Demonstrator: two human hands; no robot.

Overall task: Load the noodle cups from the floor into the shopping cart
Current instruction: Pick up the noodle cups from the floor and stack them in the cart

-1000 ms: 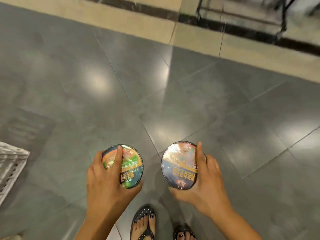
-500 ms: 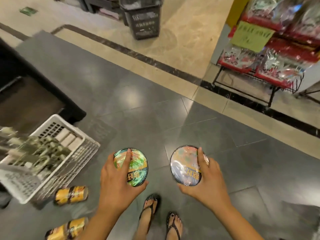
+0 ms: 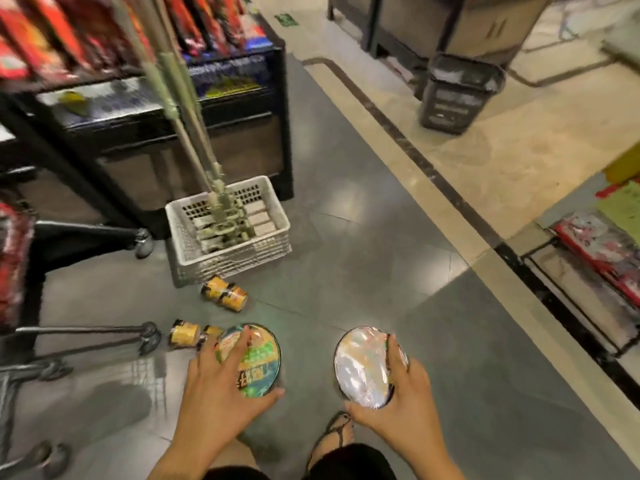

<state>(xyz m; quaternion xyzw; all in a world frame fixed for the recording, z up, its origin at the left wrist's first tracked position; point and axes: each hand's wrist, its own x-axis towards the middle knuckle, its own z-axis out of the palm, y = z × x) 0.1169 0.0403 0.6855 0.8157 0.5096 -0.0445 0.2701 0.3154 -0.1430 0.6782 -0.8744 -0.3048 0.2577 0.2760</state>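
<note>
Down low over the grey tiled floor (image 3: 346, 237), I've got both hands loaded. My left hand (image 3: 221, 386) wraps a round noodle cup with a green and yellow printed lid (image 3: 258, 362), forefinger laid across the lid and thumb hooked under the near rim. My right hand (image 3: 401, 403) grips a second round noodle cup with a shiny silver foil lid (image 3: 360, 368), fingers over its right rim and thumb underneath. Both cups sit tilted, lids facing up at me, side by side but apart, above my sandalled foot (image 3: 337, 434). More stock lies on the floor: a pair of yellow noodle cups (image 3: 225, 292) on their sides just in front of the white slatted plastic crate (image 3: 228, 258), and another yellow pair (image 3: 185, 334) on their sides just left of the cup in my left hand. That second pair lies close beside the dark metal shopping cart frame (image 3: 83, 329), which runs off the left edge. A black plastic bin (image 3: 457, 95) stands well apart on the far beige tiles.
</note>
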